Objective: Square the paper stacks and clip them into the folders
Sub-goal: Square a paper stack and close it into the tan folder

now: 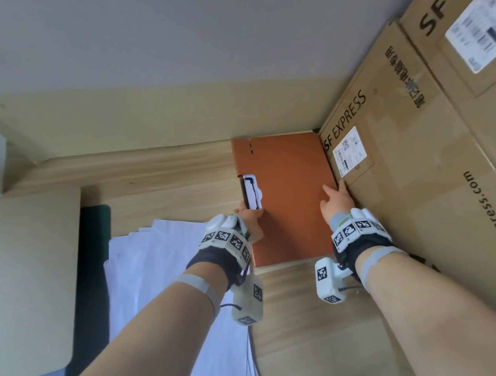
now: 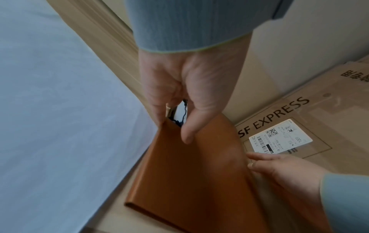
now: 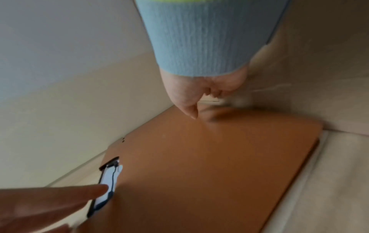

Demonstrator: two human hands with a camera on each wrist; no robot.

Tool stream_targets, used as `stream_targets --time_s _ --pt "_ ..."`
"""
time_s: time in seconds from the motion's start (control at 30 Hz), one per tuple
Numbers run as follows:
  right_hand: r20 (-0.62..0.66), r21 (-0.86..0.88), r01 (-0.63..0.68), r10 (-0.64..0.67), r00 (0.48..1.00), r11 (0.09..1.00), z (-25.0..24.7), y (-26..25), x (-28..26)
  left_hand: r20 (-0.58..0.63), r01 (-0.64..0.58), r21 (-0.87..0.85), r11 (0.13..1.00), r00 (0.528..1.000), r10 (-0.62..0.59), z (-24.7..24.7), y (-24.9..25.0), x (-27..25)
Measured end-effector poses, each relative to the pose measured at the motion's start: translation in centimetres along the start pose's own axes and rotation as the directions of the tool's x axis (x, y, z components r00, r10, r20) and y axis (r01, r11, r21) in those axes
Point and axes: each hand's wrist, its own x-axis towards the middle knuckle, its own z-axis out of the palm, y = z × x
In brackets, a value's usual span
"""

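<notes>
Right now the flat orange plastic folder (image 1: 291, 195) lies closed on the pale wooden surface (image 1: 311, 305), and both hands are on it. Her left hand (image 1: 249, 220) sits at the folder's left edge, thumb and fingers pinching that edge right by the white-and-black metal clip (image 1: 252, 195); from the left wrist camera the thumb lies on top of the cover. Across the folder, the right hand (image 1: 334, 203) rests at the opposite edge with its fingers loosely spread, fingertips touching the cover just where it meets the big brown cardboard box (image 1: 429, 196) printed SF EXPRESS. That box stands tight against the outer side of the right hand. Behind the left wrist, a loose, fanned pile of white paper sheets (image 1: 170, 275) lies on the surface, its edges uneven, just beside the folder's near left corner.
</notes>
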Motion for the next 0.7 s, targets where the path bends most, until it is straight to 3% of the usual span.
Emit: stream_targets --time_s 0.17,0.3,0.47,0.7 --pt "0.003 0.08 0.018 -0.018 1.0 0.997 0.7 -1.3 -1.5 -0.086 -0.058 0.04 0.998 0.994 0.061 -0.8 -2.1 -0.8" --pt "0.047 0.151 0.085 -0.093 0.995 0.985 2.3 -3.4 -3.8 -0.204 0.113 0.084 0.99 0.975 -0.094 -1.8 -6.3 -1.9" --pt "0.125 0.199 0.183 -0.21 0.97 0.963 4.9 -6.9 -7.7 -0.172 0.282 0.2 0.938 0.953 -0.25 -2.2 -12.6 -3.8" --pt "0.24 0.195 0.18 -0.225 0.944 0.964 8.1 -9.5 -11.8 -0.368 0.238 0.288 0.928 0.922 -0.122 -1.5 -16.5 -6.8"
